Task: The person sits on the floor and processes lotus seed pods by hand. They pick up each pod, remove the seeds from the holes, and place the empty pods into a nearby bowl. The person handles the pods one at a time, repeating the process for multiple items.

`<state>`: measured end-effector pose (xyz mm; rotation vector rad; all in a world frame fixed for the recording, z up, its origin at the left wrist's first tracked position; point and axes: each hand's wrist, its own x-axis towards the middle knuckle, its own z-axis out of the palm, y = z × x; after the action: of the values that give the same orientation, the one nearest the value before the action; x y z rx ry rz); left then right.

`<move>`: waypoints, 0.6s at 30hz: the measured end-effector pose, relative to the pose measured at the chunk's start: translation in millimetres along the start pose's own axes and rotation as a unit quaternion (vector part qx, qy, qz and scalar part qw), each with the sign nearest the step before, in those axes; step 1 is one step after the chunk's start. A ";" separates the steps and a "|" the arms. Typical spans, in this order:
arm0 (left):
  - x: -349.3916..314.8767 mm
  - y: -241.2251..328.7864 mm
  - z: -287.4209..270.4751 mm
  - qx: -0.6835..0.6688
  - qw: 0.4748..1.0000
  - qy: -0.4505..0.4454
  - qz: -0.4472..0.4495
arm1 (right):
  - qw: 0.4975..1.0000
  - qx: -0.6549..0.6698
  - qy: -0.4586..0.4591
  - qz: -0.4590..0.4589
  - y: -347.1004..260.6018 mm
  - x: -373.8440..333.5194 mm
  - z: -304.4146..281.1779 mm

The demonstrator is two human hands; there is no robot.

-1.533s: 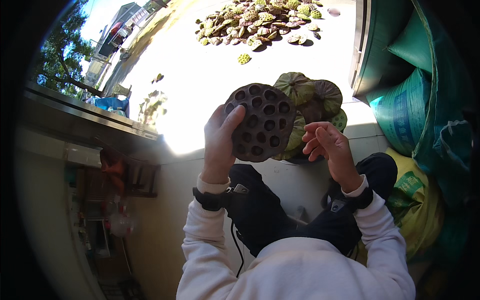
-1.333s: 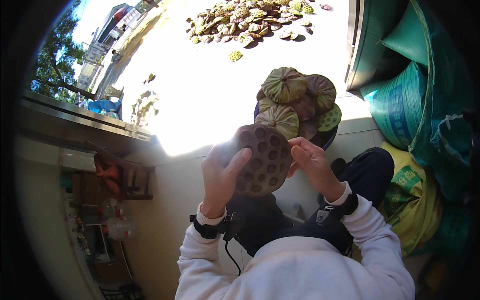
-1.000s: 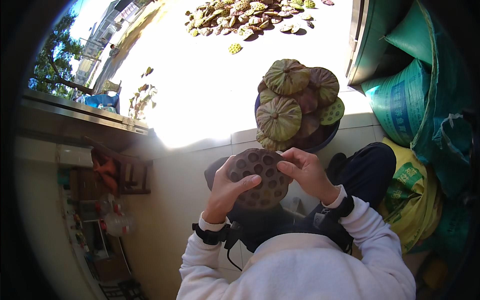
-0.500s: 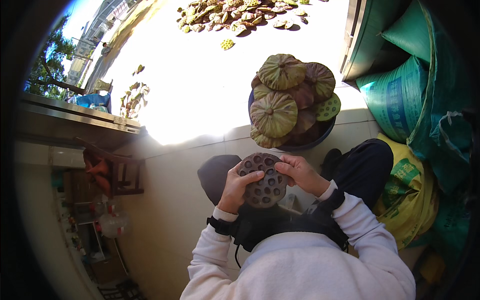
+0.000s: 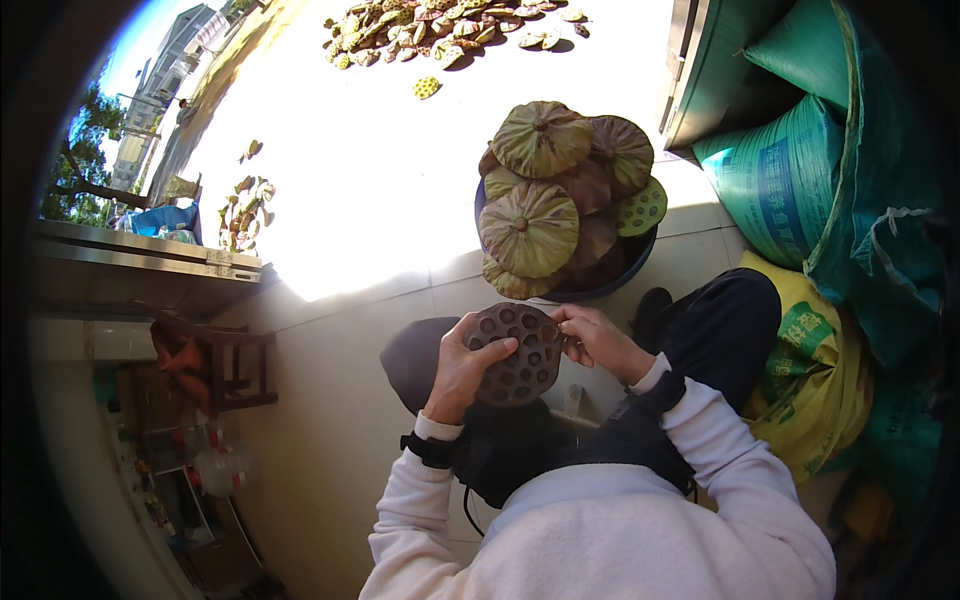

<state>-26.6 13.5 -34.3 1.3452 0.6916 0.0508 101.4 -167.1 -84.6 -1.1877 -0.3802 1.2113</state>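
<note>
A dark brown lotus seed pod (image 5: 520, 372), its holed face turned up, is held over my lap. My left hand (image 5: 462, 365) grips its left side, thumb lying across the holes and the other fingers hidden underneath. At the pod's upper right edge, my right hand (image 5: 598, 340) is closed in a pinch, thumb and forefinger together; whatever lies between the fingertips is too small to make out. Just beyond the pod stands a blue tub (image 5: 640, 268) heaped with large lotus pods (image 5: 528, 228), mostly stem side up, and one green pod (image 5: 641, 207) shows its holes.
Many more pods (image 5: 400, 35) lie on the sunlit ground ahead, with a smaller group (image 5: 245, 212) at left. Green woven sacks (image 5: 785, 185) and a yellow sack (image 5: 805, 350) crowd my right. A wooden chair (image 5: 235, 365) stands at left.
My right hand has come off the pod's face to its right edge, its fingers now pinched. My left hand still holds the pod. The whole view has shifted slightly.
</note>
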 end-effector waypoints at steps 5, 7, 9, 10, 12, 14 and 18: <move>0.9 0.6 0.4 -0.024 0.999 -0.030 -0.026 | 0.997 0.042 0.053 0.028 5.4 2.9 2.4; 2.1 0.6 2.1 -0.021 0.997 -0.057 -0.037 | 0.997 -0.002 0.078 -0.023 8.4 6.1 5.7; 3.2 0.2 4.8 0.003 0.994 -0.092 -0.058 | 0.984 -0.125 0.060 -0.113 9.7 8.5 7.9; 3.8 0.4 5.8 0.006 0.992 -0.107 -0.066 | 0.981 -0.134 0.062 -0.126 9.2 9.0 8.2; 5.2 1.6 5.8 0.017 0.990 -0.125 -0.061 | 0.976 -0.166 0.040 -0.132 6.7 8.3 8.4; 6.7 3.2 4.4 0.022 0.988 -0.139 -0.065 | 0.997 -0.068 0.010 -0.045 2.6 4.4 8.3; 10.0 4.4 3.0 -0.014 0.985 -0.155 -0.070 | 0.976 0.216 -0.029 0.009 0.5 -3.4 16.2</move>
<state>-15.5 16.2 -34.4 1.2394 0.5164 -0.2552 87.4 -162.1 -77.4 -0.7822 -0.1367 1.2680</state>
